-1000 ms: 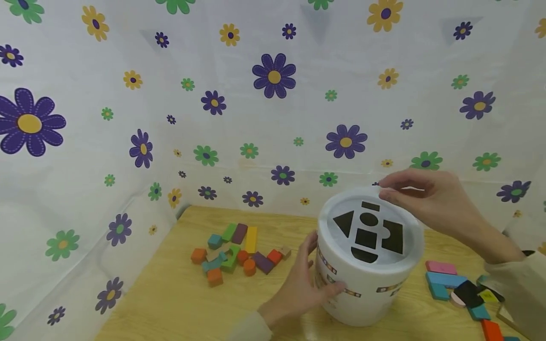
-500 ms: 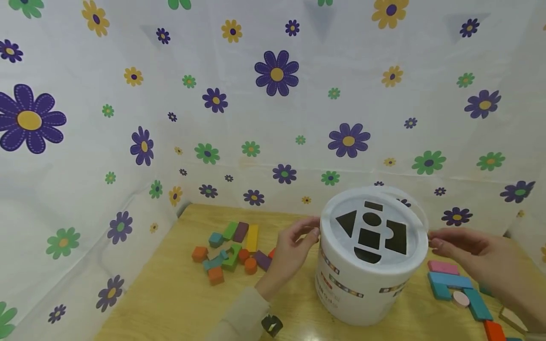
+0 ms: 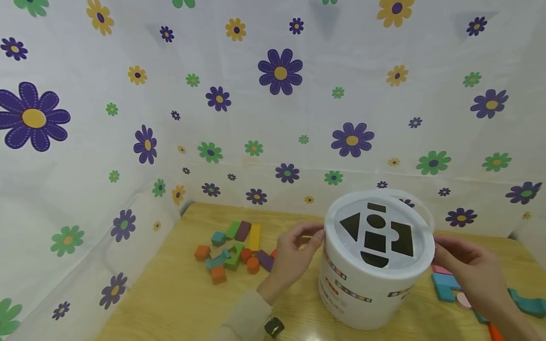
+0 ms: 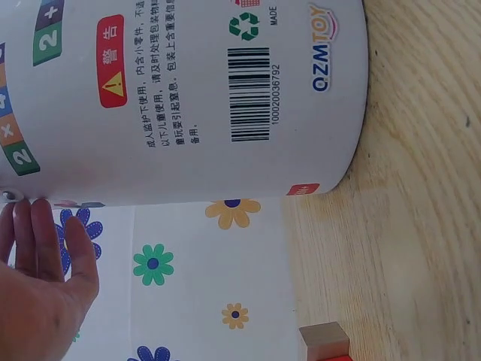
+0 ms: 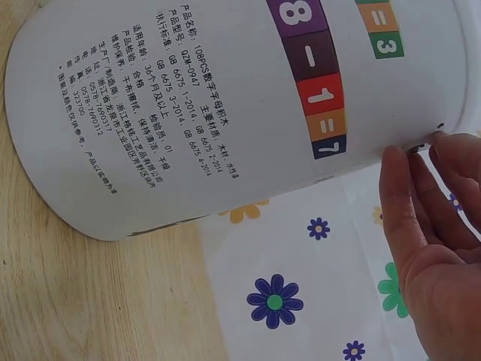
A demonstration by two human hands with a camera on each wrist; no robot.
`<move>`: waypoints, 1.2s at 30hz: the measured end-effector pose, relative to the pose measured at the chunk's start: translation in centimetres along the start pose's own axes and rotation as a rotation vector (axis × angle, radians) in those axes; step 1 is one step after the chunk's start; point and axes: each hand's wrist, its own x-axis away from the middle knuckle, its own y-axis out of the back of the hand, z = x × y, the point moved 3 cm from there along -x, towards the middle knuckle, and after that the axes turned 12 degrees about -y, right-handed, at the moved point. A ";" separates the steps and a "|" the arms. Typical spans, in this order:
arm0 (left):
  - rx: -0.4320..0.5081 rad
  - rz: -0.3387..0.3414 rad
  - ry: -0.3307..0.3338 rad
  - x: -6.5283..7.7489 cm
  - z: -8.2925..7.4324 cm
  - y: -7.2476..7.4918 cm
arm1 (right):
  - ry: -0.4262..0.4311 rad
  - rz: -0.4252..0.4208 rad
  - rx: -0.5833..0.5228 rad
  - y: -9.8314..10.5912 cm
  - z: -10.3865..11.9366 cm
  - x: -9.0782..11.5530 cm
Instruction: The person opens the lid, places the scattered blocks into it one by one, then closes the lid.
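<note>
A white lidded bucket (image 3: 362,293) stands on the wooden table between both hands. Its round lid (image 3: 341,246) has dark cutouts, including a triangle, a circle and a square. A clear handle (image 3: 426,210) arcs behind the far rim. My left hand (image 3: 294,253) touches the bucket's left side just under the rim, with nearly straight fingers in the left wrist view. On the other side, my right hand (image 3: 473,270) has its fingertips against the wall below the lid, beside a small dark fitting (image 5: 418,148). Printed text, a barcode (image 4: 248,94) and number strips (image 5: 322,101) cover the wall.
Several coloured wooden blocks, among them a yellow bar (image 3: 254,237) and an orange cube (image 3: 218,274), lie left of the bucket. More lie at the right, including a teal curved block (image 3: 528,303), partly behind my right arm. A flowered sheet (image 3: 239,118) hangs behind the table.
My right hand has come down from the lid's far rim to the bucket's right side. My left hand has moved from low on the wall up to the left rim.
</note>
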 end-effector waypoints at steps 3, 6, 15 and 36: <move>-0.011 -0.013 0.011 -0.1 0.0 0.1 | -0.032 -0.005 0.015 -0.2 -0.1 0.0; -0.021 -0.015 0.022 -0.2 0.0 0.1 | -0.048 -0.009 0.015 -0.3 -0.1 -0.1; -0.056 -0.030 0.045 -0.8 -0.3 0.2 | -0.088 -0.008 -0.151 -0.5 -0.1 -0.6; -0.068 -0.030 0.138 -2.0 0.0 -0.2 | -0.252 0.055 -0.044 -0.3 1.3 -1.1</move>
